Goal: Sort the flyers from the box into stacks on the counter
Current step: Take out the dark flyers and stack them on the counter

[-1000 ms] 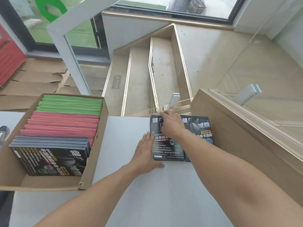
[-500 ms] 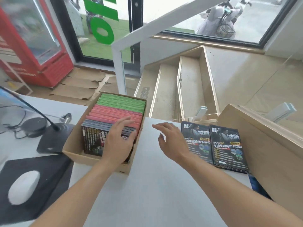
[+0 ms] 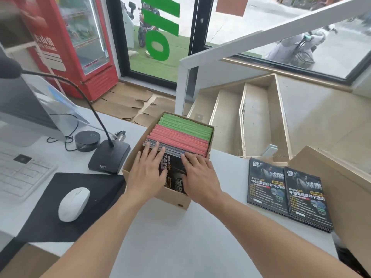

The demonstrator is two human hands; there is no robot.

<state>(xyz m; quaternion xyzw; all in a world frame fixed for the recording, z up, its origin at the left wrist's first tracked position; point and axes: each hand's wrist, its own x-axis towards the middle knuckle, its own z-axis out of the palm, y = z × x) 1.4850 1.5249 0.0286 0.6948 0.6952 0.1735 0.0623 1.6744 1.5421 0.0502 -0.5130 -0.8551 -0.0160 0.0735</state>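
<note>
The box (image 3: 180,199) sits mid-table, packed with upright flyers: black ones (image 3: 174,173) nearest, pink (image 3: 180,137) behind, green (image 3: 186,125) at the far end. Both hands lie on the black flyers, left hand (image 3: 147,173) and right hand (image 3: 198,177), fingers straight and spread (gripping nothing visible). At 3 o'clock from the box, two black stacks (image 3: 287,191) lie side by side on the table (image 3: 180,237). At 9 o'clock stand a microphone (image 3: 109,157) and a mouse (image 3: 73,203).
</note>
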